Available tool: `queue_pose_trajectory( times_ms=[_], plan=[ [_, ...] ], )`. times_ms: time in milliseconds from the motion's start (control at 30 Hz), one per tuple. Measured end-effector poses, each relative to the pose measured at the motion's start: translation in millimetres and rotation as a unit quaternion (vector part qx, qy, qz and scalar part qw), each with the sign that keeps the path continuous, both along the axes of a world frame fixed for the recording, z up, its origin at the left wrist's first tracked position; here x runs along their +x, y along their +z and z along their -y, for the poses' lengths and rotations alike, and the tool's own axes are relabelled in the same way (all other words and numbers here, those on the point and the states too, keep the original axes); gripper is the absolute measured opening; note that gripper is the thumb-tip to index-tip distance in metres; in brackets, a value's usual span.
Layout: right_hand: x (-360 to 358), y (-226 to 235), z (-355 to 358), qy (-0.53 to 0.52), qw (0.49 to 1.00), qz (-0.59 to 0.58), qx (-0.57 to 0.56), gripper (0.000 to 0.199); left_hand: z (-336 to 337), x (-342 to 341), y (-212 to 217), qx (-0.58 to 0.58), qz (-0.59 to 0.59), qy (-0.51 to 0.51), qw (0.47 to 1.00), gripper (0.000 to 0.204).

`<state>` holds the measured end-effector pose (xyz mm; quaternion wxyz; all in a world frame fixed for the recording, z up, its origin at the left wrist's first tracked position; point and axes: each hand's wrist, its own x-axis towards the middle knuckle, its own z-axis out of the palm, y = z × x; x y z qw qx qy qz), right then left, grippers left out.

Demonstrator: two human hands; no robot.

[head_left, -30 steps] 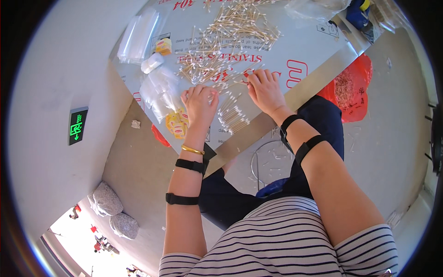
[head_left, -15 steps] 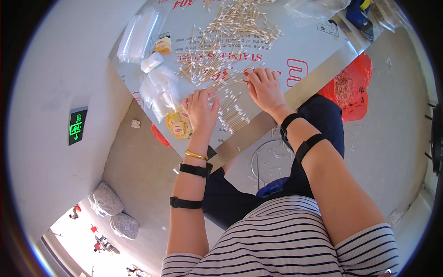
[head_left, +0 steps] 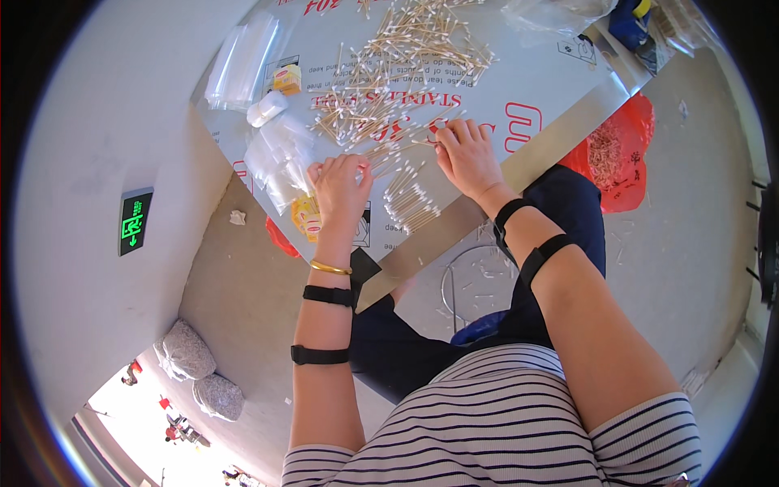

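A loose heap of cotton swabs with white tips spreads over the table. In front of it lies a neat row of cotton swabs side by side near the table's edge. My left hand is left of that row, its fingers curled in toward the thumb. What they hold, if anything, is too small to make out. My right hand is right of the heap, fingertips closed on a cotton swab. Clear plastic bags and yellow printed cards lie by my left hand.
The table is covered in printed film and has a metal edge. Clear plastic sleeves, a white roll-like bundle and a yellow card stack lie at the far left. A red bag of small sticks stands beyond the right edge.
My left hand has shifted a little left, away from the row of swabs and over the yellow cards. My right hand has stayed almost in place.
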<state>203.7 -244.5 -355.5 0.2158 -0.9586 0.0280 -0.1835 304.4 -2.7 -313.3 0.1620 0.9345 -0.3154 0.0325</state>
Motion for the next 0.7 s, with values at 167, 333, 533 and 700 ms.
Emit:
queue_pose_trajectory(
  times_ms=[167, 333, 533, 700],
  plan=[
    [0.1, -0.1, -0.1, 0.000, 1.000, 0.006, -0.004, 0.019, -3.9, 2.4, 0.3, 0.029, 0.031, -0.030, 0.999, 0.008],
    [0.4, -0.2, 0.2, 0.001, 1.000, 0.011, 0.000, 0.019, -4.7, 0.5, 1.1, 0.042, 0.011, -0.035, 0.998, 0.008],
    [0.6, 0.3, -0.2, 0.003, 1.000, 0.007, 0.000, 0.019, -3.9, -4.8, 3.1, 0.033, 0.019, -0.042, 0.998, 0.014],
    [-0.2, 1.6, 0.0, 0.003, 1.000, 0.007, -0.001, 0.019, 9.8, -5.8, -2.1, -0.026, 0.012, -0.031, 0.999, 0.017]
  ],
)
